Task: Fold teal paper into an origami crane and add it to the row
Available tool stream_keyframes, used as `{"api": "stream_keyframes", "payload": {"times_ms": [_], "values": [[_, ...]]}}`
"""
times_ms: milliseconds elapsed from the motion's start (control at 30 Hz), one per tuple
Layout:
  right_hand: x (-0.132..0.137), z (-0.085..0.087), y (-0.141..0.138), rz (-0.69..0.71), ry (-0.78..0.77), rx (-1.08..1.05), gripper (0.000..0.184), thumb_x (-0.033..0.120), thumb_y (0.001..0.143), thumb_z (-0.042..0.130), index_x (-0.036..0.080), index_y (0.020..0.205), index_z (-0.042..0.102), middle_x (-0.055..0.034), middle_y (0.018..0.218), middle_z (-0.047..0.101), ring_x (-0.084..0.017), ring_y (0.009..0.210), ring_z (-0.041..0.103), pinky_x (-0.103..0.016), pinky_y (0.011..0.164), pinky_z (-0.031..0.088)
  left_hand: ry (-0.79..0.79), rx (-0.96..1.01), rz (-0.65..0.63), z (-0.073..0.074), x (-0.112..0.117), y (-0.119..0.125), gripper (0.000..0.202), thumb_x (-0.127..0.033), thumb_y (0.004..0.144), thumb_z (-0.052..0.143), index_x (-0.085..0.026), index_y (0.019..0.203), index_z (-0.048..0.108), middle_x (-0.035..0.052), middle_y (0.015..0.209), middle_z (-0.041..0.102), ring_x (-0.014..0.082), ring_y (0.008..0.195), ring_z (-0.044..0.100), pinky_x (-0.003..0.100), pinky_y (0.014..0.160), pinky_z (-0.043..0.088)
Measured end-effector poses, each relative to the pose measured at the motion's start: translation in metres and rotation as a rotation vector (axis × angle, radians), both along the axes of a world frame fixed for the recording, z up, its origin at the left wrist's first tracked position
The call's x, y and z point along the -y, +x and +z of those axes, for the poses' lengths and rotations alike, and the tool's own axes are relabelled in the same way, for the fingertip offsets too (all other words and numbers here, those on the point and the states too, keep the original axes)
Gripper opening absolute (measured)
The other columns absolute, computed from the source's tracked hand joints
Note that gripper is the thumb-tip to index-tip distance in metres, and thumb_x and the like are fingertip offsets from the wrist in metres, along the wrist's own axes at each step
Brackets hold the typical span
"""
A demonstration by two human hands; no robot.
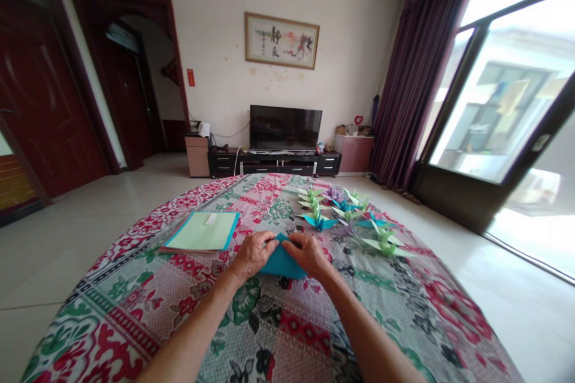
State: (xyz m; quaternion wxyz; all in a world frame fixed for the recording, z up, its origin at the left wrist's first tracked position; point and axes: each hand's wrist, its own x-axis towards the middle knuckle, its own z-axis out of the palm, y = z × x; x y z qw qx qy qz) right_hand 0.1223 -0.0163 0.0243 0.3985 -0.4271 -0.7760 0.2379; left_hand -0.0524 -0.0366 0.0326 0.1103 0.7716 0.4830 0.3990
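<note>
A folded sheet of blue paper (283,263) is held between my two hands, just above or on the patterned cloth; I cannot tell which. My left hand (256,253) pinches its upper left edge with thumb and fingers. On the other side, my right hand (308,252) grips the upper right edge, its thumb near the top corner. The paper's lower part spreads out below the fingers. Beyond my right hand stand several folded paper cranes, among them a blue crane (320,223) and a light green crane (386,244).
A stack of coloured paper (202,232), pale green on top, lies left of my hands. The round table wears a red, green and grey floral tablecloth (251,335). Past its far edge are a television (286,127) on a low cabinet and a glass door (485,108) at right.
</note>
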Motion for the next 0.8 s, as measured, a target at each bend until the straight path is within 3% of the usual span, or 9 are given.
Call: {"api": "stream_keyframes", "payload": {"times_ms": [800], "values": [[0.002,0.003,-0.002,-0.017,-0.023,-0.003,0.036,0.039,0.076,0.051,0.016,0.049,0.046,0.0051,0.051,0.032,-0.007,0.05,0.03,-0.021,0.045,0.021,0.016,-0.084,0.024,-0.0002,-0.0008,0.0011,0.027,-0.032,0.086,0.043,-0.018,0.078,0.065,0.0041,0.072,0.066,0.0149,0.07,0.058,0.024,0.067,0.04]]}}
